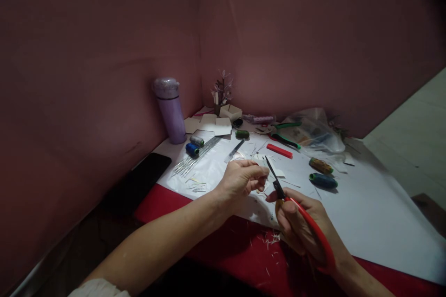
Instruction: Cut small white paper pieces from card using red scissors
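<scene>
Red-handled scissors (316,228) sit in the right hand (299,222), whose fingers are wrapped about the grips, the blades pointing up and away to the far left. The left hand (240,178) is bent inward just left of the blades, thumb and fingertips pressed together; whatever they pinch is too fine for me to make out in this light.

From where I stand, the main danger is a nick: the blade tips rise right beside those fingertips, and a small slip of either wrist could bring them together. A tiny piece could also drop from the pinch and be lost among the pale clippings (273,240) on the red covering (163,204) at the near edge. A careless left elbow might scatter the loose metal wires (198,157), or set the blue spool (192,149) rolling over the white worktop (369,213).

As for containers, a purple bottle (172,118) stands upright at the far left, capped, its contents hidden. In the far corner a small dark pot (218,109) bears a little wire tree (223,84). At the far right slumps a clear plastic bag (317,134), with orange and bluish shapes showing dimly through it.
</scene>
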{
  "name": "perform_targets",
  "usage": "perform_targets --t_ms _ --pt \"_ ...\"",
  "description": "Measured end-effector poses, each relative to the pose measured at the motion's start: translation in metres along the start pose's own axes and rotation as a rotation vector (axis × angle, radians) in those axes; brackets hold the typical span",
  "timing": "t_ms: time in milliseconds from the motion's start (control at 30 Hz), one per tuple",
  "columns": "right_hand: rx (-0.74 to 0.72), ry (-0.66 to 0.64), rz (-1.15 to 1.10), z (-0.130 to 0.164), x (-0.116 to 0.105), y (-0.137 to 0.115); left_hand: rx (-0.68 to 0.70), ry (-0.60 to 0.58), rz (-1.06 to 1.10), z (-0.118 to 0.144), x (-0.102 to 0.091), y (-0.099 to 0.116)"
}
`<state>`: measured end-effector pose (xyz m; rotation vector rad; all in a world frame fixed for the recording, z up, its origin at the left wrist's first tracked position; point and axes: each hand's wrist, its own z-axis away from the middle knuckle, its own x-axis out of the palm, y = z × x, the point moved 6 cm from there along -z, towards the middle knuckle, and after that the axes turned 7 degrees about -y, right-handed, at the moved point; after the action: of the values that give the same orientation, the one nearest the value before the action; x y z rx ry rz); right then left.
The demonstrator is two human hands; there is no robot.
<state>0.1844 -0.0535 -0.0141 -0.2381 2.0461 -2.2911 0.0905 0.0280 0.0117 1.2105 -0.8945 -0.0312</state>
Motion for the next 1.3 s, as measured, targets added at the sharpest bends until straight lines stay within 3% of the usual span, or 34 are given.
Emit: perform_targets --t_ms 333,700,800,933,1100,1300 --pt "0.010 0.074 0.005 0.003 0.000 0.002 0.005 -0.020 0.005 0.000 0.000 -0.002" --pt "-0.074 0.360 0.001 0.000 -0.022 -0.021 0.006 -0.021 0.004 -0.001 -0.001 -0.001" --pt "-0.154 0.356 -0.009 -0.001 -0.024 -0.028 0.038 -0.038 -0.040 -0.001 0.001 0.001" --pt "-0.293 0.359 0.160 0.002 -0.029 -0.036 0.063 -0.065 -0.174 0.002 0.006 0.004" --pt "-0.329 0.374 0.154 0.005 -0.037 -0.038 -0.047 -0.161 -0.330 0.005 0.012 -0.006" --pt "-0.296 0.306 0.219 0.006 -0.030 -0.044 -0.140 -0.208 -0.431 0.005 0.012 -0.013"
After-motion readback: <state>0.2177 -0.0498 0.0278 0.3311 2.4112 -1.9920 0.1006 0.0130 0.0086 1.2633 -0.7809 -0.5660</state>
